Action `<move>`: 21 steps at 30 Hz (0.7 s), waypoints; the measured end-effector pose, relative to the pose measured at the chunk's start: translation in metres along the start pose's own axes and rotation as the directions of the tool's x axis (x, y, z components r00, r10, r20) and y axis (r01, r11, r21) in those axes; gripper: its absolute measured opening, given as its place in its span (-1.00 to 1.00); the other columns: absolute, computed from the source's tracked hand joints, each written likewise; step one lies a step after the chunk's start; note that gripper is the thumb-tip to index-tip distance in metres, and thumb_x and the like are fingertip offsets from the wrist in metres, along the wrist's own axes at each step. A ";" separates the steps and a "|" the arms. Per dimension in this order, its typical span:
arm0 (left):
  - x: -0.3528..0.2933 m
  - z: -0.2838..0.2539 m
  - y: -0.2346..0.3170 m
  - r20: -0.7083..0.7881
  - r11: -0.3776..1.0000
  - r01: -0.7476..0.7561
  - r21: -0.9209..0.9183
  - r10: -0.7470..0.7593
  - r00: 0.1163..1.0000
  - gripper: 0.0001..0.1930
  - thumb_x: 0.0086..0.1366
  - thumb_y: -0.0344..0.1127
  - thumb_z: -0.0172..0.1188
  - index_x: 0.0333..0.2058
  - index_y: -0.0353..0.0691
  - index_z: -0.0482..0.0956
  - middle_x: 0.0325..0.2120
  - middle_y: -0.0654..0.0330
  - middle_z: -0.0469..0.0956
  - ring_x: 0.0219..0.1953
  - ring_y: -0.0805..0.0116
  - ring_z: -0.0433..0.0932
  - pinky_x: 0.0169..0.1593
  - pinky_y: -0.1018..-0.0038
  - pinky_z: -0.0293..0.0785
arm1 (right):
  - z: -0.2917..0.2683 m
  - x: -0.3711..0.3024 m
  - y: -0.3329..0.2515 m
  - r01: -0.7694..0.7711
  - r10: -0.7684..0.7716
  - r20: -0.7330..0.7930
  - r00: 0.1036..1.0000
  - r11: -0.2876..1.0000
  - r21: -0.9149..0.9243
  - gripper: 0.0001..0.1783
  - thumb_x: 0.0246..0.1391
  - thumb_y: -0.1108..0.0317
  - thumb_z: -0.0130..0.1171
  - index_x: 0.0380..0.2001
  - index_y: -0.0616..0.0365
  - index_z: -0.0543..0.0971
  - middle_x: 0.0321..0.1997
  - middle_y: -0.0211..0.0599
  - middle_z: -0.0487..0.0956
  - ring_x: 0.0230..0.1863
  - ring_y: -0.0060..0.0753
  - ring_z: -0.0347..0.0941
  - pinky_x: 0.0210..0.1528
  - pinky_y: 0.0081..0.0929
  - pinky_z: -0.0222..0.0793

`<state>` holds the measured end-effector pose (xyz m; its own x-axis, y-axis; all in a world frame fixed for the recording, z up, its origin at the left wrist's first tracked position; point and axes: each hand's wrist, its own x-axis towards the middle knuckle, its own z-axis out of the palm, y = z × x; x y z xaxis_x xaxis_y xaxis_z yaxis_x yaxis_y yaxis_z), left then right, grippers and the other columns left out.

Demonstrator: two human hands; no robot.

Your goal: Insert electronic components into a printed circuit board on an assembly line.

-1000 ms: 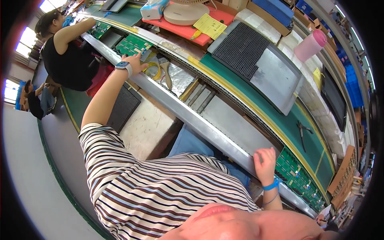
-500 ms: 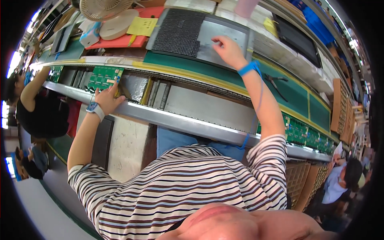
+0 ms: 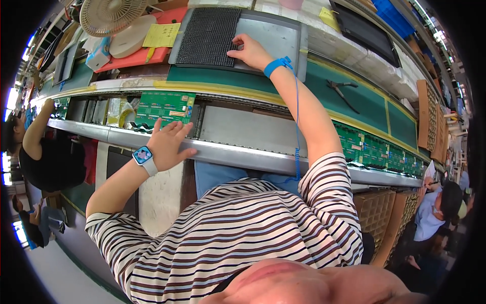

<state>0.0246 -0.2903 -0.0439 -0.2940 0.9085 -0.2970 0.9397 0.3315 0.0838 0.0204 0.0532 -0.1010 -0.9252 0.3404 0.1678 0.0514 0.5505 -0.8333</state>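
A green circuit board (image 3: 167,104) with small parts on it lies across the rails of the line in front of me. My left hand (image 3: 169,144) is open at its near edge, fingers spread, fingertips on or just over that edge. Over the grey metal tray (image 3: 273,33), my right hand (image 3: 251,52) has its thumb and forefinger apart, next to the block of small black parts (image 3: 210,38) in rows. No part shows between those fingers. A blue wrist strap (image 3: 278,66) with a coiled cord circles my right wrist.
Several more green boards (image 3: 374,152) sit on the line at the right. Pliers (image 3: 344,93) lie on the green mat (image 3: 324,76). A fan (image 3: 111,15) and a yellow note (image 3: 161,35) are at the back left. A co-worker (image 3: 45,147) reaches to the line at left.
The circuit board has shifted right along the rails, and my left hand has moved right with it. My right hand has moved left across the tray to the black parts.
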 end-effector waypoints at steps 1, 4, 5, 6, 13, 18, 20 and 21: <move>0.002 0.001 0.005 -0.017 0.998 -0.056 -0.002 0.056 0.998 -0.29 0.15 0.17 -0.06 0.14 -0.19 0.14 0.03 -0.07 0.32 0.14 0.11 0.22 0.22 0.01 -0.14 | -0.001 0.001 0.002 -0.005 0.005 -0.005 1.000 1.000 -0.001 -0.44 -0.20 0.17 0.30 -0.14 0.25 0.40 -0.12 -0.11 0.47 -0.10 -0.22 0.40 -0.05 -0.41 0.31; 0.011 0.005 0.022 -0.040 0.989 -0.148 0.013 0.149 0.988 -0.30 0.15 0.18 -0.08 0.13 -0.19 0.16 0.02 -0.08 0.32 0.16 0.08 0.19 0.21 -0.01 -0.17 | -0.002 0.000 0.008 0.014 -0.014 -0.012 1.000 1.000 -0.001 -0.46 -0.19 0.19 0.30 -0.14 0.23 0.41 -0.12 -0.12 0.47 -0.11 -0.23 0.40 -0.05 -0.41 0.31; 0.015 0.006 0.029 -0.051 0.979 -0.200 0.038 0.202 0.978 -0.30 0.15 0.19 -0.08 0.13 -0.20 0.17 0.02 -0.08 0.31 0.16 0.07 0.18 0.21 -0.03 -0.19 | -0.003 0.000 0.008 0.016 -0.016 0.002 1.000 0.999 0.028 -0.46 -0.19 0.19 0.30 -0.13 0.21 0.41 -0.12 -0.13 0.47 -0.11 -0.24 0.40 -0.06 -0.41 0.32; 0.018 0.005 0.036 -0.072 0.974 -0.218 0.052 0.222 0.972 -0.31 0.15 0.19 -0.09 0.10 -0.21 0.22 0.01 -0.10 0.32 0.18 0.03 0.15 0.22 -0.05 -0.22 | -0.004 -0.001 0.008 0.019 -0.020 0.017 1.000 0.998 0.056 -0.46 -0.18 0.20 0.29 -0.12 0.19 0.41 -0.11 -0.14 0.47 -0.11 -0.25 0.40 -0.06 -0.42 0.32; 0.043 0.008 0.079 -0.136 0.929 -0.370 0.013 0.368 0.920 -0.31 0.09 0.21 0.00 0.06 -0.19 0.28 -0.06 -0.11 0.38 0.17 0.02 0.16 0.21 -0.06 -0.18 | -0.011 -0.006 0.006 0.078 -0.084 0.121 0.989 0.995 0.057 -0.42 -0.18 0.23 0.28 -0.03 0.12 0.38 -0.15 -0.15 0.47 -0.17 -0.30 0.41 -0.09 -0.45 0.33; 0.059 0.017 0.103 -0.216 0.883 -0.469 -0.011 0.456 0.863 -0.32 0.09 0.21 0.00 0.06 -0.16 0.29 -0.09 -0.14 0.40 0.14 0.01 0.20 0.22 -0.04 -0.17 | -0.018 -0.008 0.001 0.037 -0.065 0.246 0.967 0.993 0.115 -0.46 -0.14 0.39 0.20 -0.01 0.11 0.36 -0.36 -0.40 0.42 -0.30 -0.54 0.32 -0.20 -0.56 0.31; 0.064 0.017 0.110 -0.222 0.873 -0.488 -0.014 0.473 0.852 -0.33 0.09 0.21 0.00 0.06 -0.16 0.30 -0.10 -0.14 0.40 0.14 0.01 0.20 0.22 -0.03 -0.18 | -0.019 -0.008 0.000 0.055 -0.073 0.249 0.966 0.995 0.079 -0.46 -0.15 0.41 0.19 -0.01 0.12 0.35 -0.36 -0.39 0.44 -0.30 -0.53 0.33 -0.21 -0.55 0.32; 0.066 0.017 0.113 -0.228 0.863 -0.505 -0.019 0.488 0.843 -0.33 0.10 0.20 -0.01 0.06 -0.16 0.30 -0.11 -0.13 0.41 0.14 0.01 0.21 0.22 -0.03 -0.18 | -0.020 -0.009 -0.002 0.072 -0.081 0.255 0.963 0.996 0.044 -0.46 -0.16 0.42 0.17 -0.02 0.13 0.35 -0.37 -0.37 0.45 -0.31 -0.51 0.35 -0.22 -0.55 0.32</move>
<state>0.1138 -0.1968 -0.0701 0.1713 0.9852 0.0073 0.9561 -0.1680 0.2400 0.0360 0.0641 -0.0908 -0.9915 0.0887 0.0947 -0.0321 0.5397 -0.8413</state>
